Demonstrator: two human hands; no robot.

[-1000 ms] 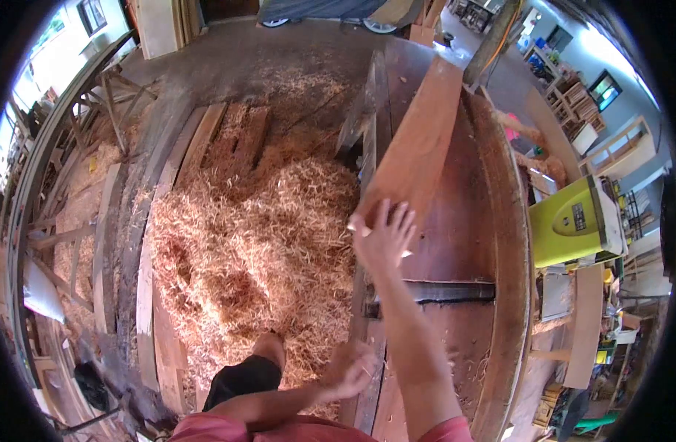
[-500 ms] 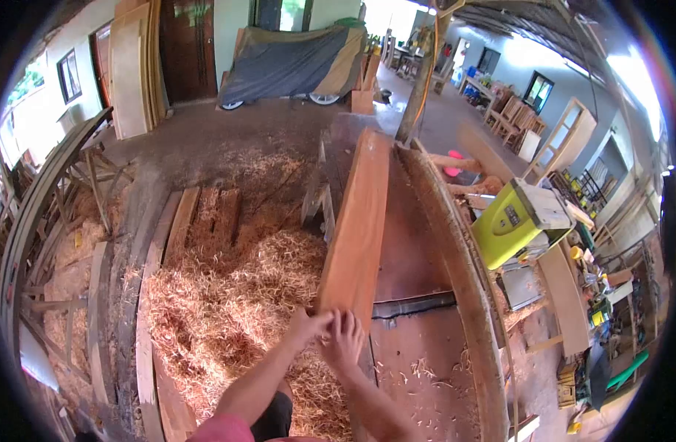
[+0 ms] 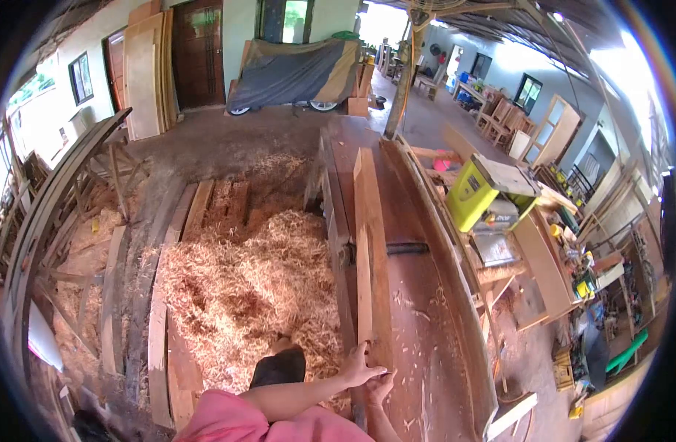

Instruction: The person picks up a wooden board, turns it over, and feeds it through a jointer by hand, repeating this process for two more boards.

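A long wooden plank [image 3: 373, 258] lies lengthwise on the reddish-brown workbench [image 3: 434, 331], tilted so that a narrow side and a wider side both show. My left hand [image 3: 359, 367] grips its near end, thumb and fingers around the left edge. Close beside it, my right hand [image 3: 380, 384] has its fingers curled at the same end, partly under the plank. Wood shavings are scattered on the bench to the right of the plank.
A big heap of shavings [image 3: 257, 280] covers the floor left of the bench. A green planer machine [image 3: 467, 193] stands on the right. Stacked long boards [image 3: 54, 199] rest at the far left. Behind is a covered motorcycle [image 3: 294, 72].
The plank has turned from its broad face toward its edge and shifted nearer on the bench. Both my hands have moved down and right with its near end. The view has shifted too.
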